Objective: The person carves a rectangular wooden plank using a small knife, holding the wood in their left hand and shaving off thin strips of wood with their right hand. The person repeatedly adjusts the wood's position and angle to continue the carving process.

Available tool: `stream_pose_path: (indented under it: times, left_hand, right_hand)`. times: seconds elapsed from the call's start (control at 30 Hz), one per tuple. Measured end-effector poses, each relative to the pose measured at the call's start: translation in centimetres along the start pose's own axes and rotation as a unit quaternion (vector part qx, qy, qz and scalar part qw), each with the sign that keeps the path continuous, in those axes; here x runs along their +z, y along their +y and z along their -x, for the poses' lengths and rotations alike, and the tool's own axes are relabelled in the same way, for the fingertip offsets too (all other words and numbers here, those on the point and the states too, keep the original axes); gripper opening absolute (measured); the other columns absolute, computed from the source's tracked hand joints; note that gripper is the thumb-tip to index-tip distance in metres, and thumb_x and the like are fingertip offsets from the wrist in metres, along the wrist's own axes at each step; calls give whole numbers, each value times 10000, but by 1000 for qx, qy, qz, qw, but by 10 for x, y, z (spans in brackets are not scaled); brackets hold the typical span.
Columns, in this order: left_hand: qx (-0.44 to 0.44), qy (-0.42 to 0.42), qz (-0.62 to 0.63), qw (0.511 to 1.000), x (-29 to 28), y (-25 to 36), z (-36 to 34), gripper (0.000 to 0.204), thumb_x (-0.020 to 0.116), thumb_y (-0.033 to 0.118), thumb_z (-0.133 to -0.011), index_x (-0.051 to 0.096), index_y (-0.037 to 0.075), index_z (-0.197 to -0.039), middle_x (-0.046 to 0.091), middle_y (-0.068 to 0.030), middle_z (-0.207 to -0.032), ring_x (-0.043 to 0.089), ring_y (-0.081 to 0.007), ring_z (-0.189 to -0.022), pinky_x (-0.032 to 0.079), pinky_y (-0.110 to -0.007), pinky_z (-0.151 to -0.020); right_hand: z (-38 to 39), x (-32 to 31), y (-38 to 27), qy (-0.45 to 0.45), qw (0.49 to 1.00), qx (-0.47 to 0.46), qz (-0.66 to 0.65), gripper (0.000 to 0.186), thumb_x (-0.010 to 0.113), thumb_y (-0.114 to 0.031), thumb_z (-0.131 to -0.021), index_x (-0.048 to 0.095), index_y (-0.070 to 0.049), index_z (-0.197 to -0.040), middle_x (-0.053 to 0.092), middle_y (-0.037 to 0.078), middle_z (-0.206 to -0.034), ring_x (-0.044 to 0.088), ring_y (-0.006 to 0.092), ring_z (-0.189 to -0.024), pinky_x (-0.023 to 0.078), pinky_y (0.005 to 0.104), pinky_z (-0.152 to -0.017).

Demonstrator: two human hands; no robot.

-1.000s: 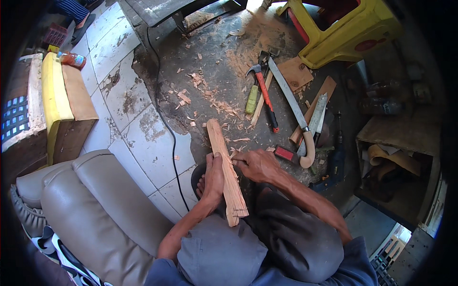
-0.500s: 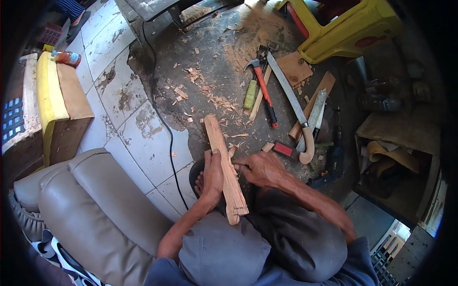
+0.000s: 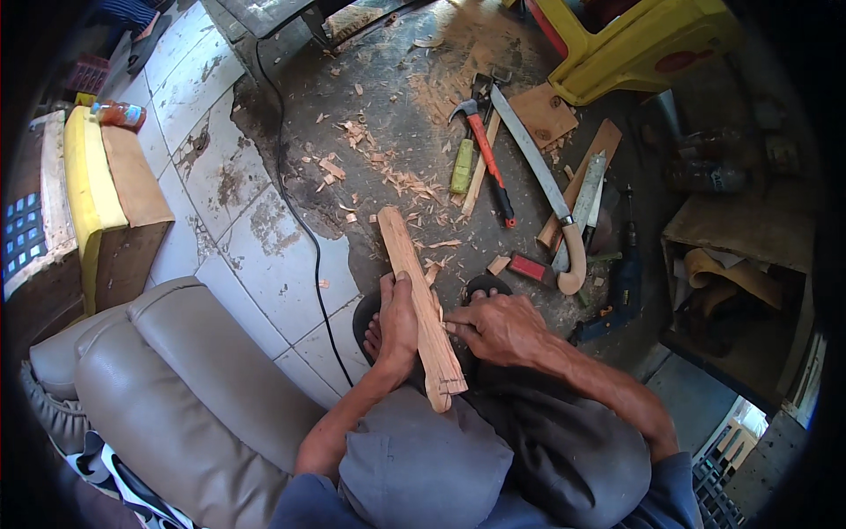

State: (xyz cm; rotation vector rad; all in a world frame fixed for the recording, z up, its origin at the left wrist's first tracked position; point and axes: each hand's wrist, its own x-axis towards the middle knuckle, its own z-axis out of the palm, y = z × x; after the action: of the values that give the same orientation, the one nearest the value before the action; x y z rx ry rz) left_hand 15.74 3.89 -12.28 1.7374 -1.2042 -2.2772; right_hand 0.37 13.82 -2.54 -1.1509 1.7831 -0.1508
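Note:
A long pale wooden piece point(image 3: 416, 286) slants from above my knees toward the floor, its near end stepped and rounded, with rough cut marks on its right edge. My left hand point(image 3: 399, 324) grips it from the left, with the thumb lying on top. On the other side my right hand point(image 3: 500, 330) is closed, its extended fingertips at the wood's right edge. Whatever lies inside that hand is hidden. Several curled shavings point(image 3: 434, 271) lie beside the wood.
Ahead lie a claw hammer point(image 3: 486, 159), a machete point(image 3: 542, 167), a green-yellow block point(image 3: 461, 167), a red-and-black block point(image 3: 532, 270) and a power drill point(image 3: 624, 286). A yellow stool point(image 3: 608, 66) stands far right. A black cable point(image 3: 308, 231) crosses the tiles; a padded seat point(image 3: 189, 379) is at left.
My right hand has shifted slightly down and right along the wood's edge, uncovering my right foot. The wood stays in my left hand, and the whole view has shifted a little.

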Motion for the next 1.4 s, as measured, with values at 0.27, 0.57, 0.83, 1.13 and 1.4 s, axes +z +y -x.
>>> stream_pose_path:
  times: [0.27, 0.57, 0.83, 1.13, 1.4]
  left_hand:
    - [13, 19, -43, 999, 4, 0, 4, 461, 370, 422, -1076, 486, 28, -1287, 549, -94, -982, 520, -188, -902, 430, -368, -888]
    - [-4, 31, -35, 999, 7, 3, 8, 478, 386, 432, -1070, 492, 30, -1306, 553, -85, -978, 528, -185, -905, 431, -359, -897]
    - [10, 45, 53, 998, 10, -8, 5, 338, 445, 404, -1065, 544, 91, -1145, 562, -56, -871, 604, -164, -716, 525, -333, -656]
    - [19, 49, 111, 992, 7, -6, -11, 428, 378, 448, -1070, 579, 71, -1094, 609, -81, -842, 625, -184, -693, 536, -333, -608]
    - [192, -219, 280, 915, 13, 142, 29, 664, 313, 575, -1069, 519, -7, -1315, 641, -210, -1146, 690, -287, -880, 603, -480, -761]
  right_hand:
    - [15, 19, 13, 12, 1000, -14, 15, 303, 552, -356, -1005, 721, -191, -1194, 669, 354, -1120, 578, 607, -1154, 453, 662, -1004]
    - [37, 27, 15, 15, 999, -24, 28, 319, 583, -318, -971, 721, -248, -1250, 633, 315, -1296, 369, 663, -1362, 297, 730, -1135]
    - [61, 21, 9, 85, 991, -87, 60, 228, 655, -290, -945, 752, -194, -1128, 739, 197, -875, 729, 399, -874, 577, 545, -835]
    - [84, -1, 1, -41, 991, -129, -16, 253, 663, -288, -932, 750, -169, -1138, 754, 111, -921, 695, 383, -965, 520, 512, -896]
    - [81, -88, 20, 326, 892, -116, -291, 546, 731, -252, -909, 603, -65, -1406, 685, 120, -1066, 639, 225, -966, 510, 334, -881]
